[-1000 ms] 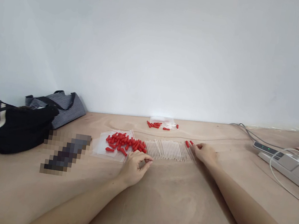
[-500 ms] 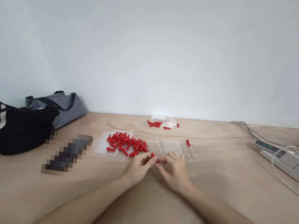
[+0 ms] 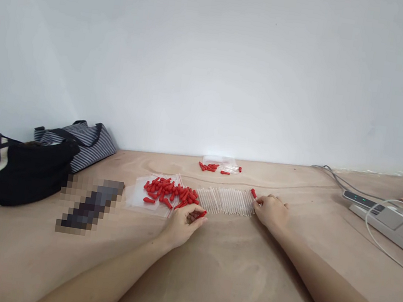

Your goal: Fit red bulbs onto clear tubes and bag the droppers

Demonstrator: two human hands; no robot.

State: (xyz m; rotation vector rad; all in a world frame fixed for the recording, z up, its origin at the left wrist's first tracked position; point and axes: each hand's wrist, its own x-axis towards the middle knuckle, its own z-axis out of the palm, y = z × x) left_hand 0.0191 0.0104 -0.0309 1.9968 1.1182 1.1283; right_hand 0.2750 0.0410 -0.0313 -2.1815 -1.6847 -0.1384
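Note:
Between thumb and fingertips, my left hand (image 3: 183, 224) holds a small red rubber bulb (image 3: 201, 214), just in front of a pile of red bulbs (image 3: 169, 190) on clear plastic bags (image 3: 136, 197). A row of thin, pale sticks or tubes (image 3: 230, 201) lies right of the pile. My right hand (image 3: 271, 212) is at the row's right end, its fingers around the lower part of a stick whose far end bears a red bulb (image 3: 253, 193); the grip is partly hidden.
Several more red bulbs (image 3: 208, 167) and a clear bag (image 3: 222, 162) lie near the wall. At left are a black bag (image 3: 39, 174), a striped bag (image 3: 90, 149) and a pixelated dark object (image 3: 93, 205). A power strip (image 3: 394, 230) with cables lies right.
My right hand has moved right, away from my left hand, to the capped stick at the row's end. My left hand has shifted slightly left and down, still with a red bulb.

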